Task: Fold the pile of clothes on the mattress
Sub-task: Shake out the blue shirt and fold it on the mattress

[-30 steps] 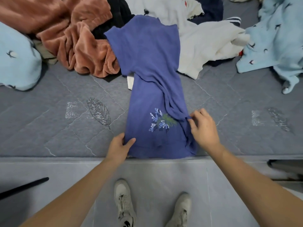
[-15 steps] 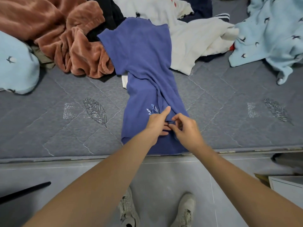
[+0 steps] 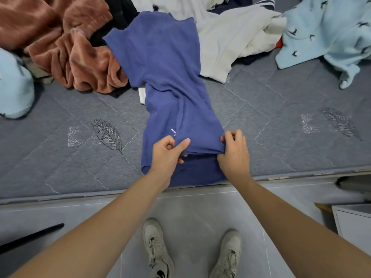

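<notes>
Blue shirt [image 3: 166, 73] (near hem) between left hand [image 3: 167, 155] and right hand [image 3: 233, 153]

A violet-blue knit T-shirt [image 3: 166, 77] carries a small white-and-pale-blue embroidered motif [image 3: 173, 131] near its lifted hem; the layer beneath the hem reads darker navy. The quilted mattress cover [image 3: 261, 121] is heathered grey, with pale stitched lines and dark grey feather-shaped embroidery [image 3: 107, 134] beside whitish speckled patches. A plush velour garment [image 3: 66, 41] is rust brown. A cream-white cotton garment [image 3: 226, 41] lies plain. A fleecy blanket [image 3: 325, 33] is pale sky blue, dotted with small dark bird shapes. The lace-up sneakers [image 3: 158, 251] are off-white with black marks.
</notes>
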`<state>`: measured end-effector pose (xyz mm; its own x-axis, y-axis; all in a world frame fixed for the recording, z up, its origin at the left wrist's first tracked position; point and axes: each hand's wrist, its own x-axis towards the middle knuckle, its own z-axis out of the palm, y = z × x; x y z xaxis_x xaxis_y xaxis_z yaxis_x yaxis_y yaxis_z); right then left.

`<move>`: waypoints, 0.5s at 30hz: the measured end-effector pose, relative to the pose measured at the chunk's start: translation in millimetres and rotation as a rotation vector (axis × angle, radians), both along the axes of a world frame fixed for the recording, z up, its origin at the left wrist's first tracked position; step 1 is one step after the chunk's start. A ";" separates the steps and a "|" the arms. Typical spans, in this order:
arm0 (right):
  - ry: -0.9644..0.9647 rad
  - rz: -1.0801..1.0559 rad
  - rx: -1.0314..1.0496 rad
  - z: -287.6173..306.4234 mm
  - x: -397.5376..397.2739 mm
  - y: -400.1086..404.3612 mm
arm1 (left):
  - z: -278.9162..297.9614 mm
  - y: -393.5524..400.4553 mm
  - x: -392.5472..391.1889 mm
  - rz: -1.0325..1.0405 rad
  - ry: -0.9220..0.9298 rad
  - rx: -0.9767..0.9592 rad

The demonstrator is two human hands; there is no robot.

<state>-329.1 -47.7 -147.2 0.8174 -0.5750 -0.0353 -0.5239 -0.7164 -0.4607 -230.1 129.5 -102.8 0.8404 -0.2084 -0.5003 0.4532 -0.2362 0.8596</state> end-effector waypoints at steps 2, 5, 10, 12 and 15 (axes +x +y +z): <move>-0.017 -0.054 0.058 2.2 -5.7 -5.8 | -4.3 12.0 0.5 0.035 -0.015 0.031; -0.001 -0.128 0.155 6.4 -14.9 -16.3 | -11.2 27.8 -2.5 0.065 0.001 0.042; 0.032 -0.050 0.276 6.2 -39.9 -22.8 | -15.1 48.0 -10.1 0.079 0.047 0.030; 0.048 -0.002 0.282 5.6 -47.7 -22.6 | -14.5 57.0 -13.3 0.099 0.036 0.052; 0.073 0.079 0.216 8.2 -52.0 -16.3 | -14.8 75.0 -22.1 0.152 -0.031 0.069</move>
